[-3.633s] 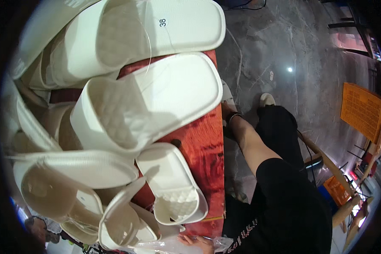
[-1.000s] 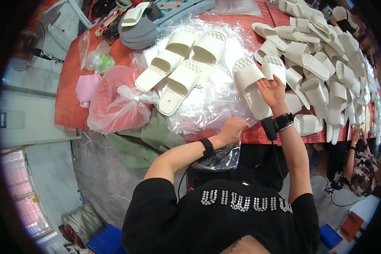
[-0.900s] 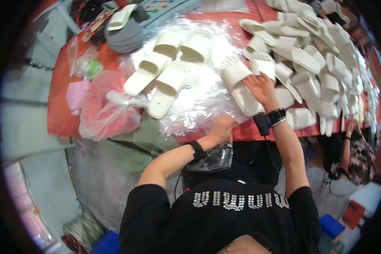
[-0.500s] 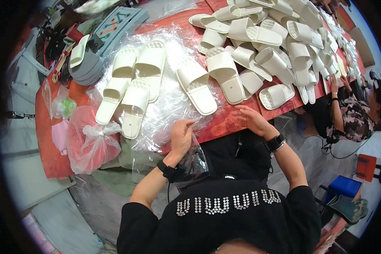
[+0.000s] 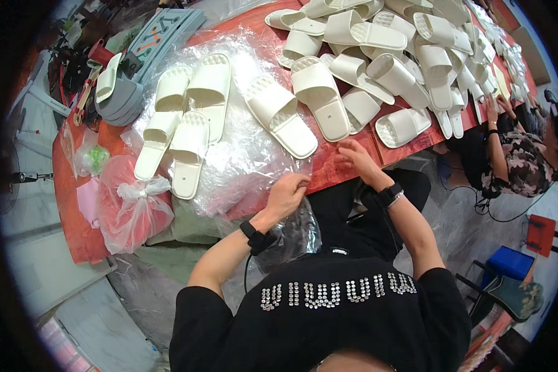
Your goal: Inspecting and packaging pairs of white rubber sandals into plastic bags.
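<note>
"Left hand (image 5: 286, 193)?"
"Fingers curled narrow by the plastic (image 5: 239, 167); whether they pinch it, I cannot tell."
"And the slipper (image 5: 319, 99)?"
"On the table (image 5: 325, 173), slanting, heel end toward the nearer right hand (image 5: 361, 163)."
"That hand's pose?"
"Half spread, palm inward, fingers bent, nothing seen in it."

Slipper pile (image 5: 437, 69) cut off by top edge.

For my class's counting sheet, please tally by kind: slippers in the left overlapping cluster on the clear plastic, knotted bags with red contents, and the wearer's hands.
Cluster slippers: 4
Knotted bag with red contents: 1
Wearer's hands, left hand and right hand: 2
Total: 7
</note>
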The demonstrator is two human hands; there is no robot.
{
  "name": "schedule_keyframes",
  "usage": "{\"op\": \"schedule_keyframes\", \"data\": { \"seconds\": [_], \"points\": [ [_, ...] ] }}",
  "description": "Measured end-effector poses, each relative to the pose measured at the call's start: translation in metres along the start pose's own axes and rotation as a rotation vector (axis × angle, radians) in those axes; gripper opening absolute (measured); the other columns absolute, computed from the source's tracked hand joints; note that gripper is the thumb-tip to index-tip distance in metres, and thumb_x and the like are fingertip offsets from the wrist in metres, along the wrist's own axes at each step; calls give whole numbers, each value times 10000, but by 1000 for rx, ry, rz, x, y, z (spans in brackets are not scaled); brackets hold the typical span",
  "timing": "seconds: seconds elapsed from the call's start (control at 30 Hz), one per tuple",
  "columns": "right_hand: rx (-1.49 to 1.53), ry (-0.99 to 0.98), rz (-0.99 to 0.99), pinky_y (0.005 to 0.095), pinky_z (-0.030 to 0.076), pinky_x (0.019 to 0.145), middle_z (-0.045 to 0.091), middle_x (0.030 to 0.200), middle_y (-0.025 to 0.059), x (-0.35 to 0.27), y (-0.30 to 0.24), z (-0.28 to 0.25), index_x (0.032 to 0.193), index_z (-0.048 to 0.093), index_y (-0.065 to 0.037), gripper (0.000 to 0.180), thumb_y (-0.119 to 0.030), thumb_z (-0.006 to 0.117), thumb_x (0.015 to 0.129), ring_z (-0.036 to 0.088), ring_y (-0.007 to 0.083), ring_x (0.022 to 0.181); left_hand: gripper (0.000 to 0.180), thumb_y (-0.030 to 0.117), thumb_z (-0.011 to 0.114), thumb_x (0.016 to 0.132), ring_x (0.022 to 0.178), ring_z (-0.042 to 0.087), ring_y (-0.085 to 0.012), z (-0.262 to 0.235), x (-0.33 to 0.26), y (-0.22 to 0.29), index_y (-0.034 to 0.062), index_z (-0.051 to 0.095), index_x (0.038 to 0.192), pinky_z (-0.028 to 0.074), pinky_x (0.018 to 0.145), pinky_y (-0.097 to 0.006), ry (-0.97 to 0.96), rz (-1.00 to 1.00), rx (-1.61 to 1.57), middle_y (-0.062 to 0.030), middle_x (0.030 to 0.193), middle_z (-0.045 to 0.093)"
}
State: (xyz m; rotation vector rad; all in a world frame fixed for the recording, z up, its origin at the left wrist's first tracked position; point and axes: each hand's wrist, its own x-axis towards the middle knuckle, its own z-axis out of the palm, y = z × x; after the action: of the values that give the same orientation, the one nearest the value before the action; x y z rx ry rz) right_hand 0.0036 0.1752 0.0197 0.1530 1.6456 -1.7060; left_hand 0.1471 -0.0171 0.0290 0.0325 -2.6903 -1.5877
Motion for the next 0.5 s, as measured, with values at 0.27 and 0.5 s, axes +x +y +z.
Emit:
{"op": "schedule_keyframes", "data": {
  "seconds": [0.27,0.5],
  "points": [
    [-140,-453,25,282,387,872,442,1129,121,-92,10,12,1262,261,-36,590,-148,603,795,482,135,990,169,73,533,730,678,565,-206,31,25,28,17,578,883,442,613,-300,-232,-195,-297,-121,784,580],
    [-117,-357,-69,293,396,853,441,1125,120,-102,16,-6,1281,264,-62,606,-180,611,799,492,166,974,129,67,544,752,705,584,-220,47,46,33,19,581,866,451,614,-304,-161,13,-178,-122,787,580]
  ]
}}
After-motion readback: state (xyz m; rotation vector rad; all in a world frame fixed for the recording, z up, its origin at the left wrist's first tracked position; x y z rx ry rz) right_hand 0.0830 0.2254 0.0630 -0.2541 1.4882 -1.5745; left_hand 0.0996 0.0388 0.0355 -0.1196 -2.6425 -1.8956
